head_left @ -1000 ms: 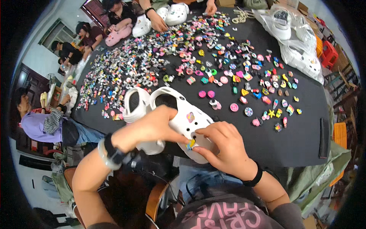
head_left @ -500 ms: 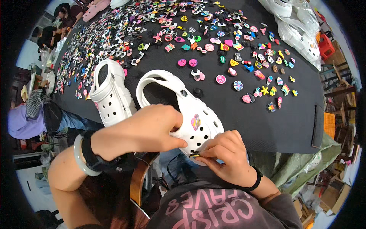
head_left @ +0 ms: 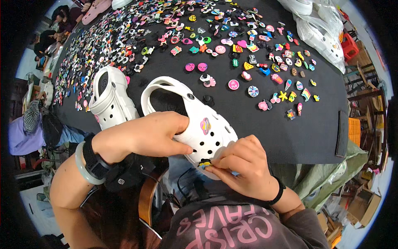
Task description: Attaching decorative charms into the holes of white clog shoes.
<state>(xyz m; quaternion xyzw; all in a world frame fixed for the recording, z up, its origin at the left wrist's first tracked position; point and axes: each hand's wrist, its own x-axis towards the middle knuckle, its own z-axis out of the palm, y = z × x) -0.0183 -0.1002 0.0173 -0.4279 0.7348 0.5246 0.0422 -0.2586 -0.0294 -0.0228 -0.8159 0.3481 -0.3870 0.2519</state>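
White clog [head_left: 192, 139] overhangs the worktop's [head_left: 286, 137] near edge, clamped in the fingers of the left hand [head_left: 155, 135], presumably for bracing, while the right hand [head_left: 244, 168] pinches a yellow-and-blue charm [head_left: 204, 164].

Ok so my right hand [head_left: 244, 166] half covers the yellow-and-blue charm [head_left: 203, 164], and my left hand [head_left: 159, 133] and wrist block the other white clog's [head_left: 120, 103] toe. Top edge chops off the pink clog [head_left: 96, 11]. Loads of charms in the far pile [head_left: 124, 45] are honestly too tiny to make out.
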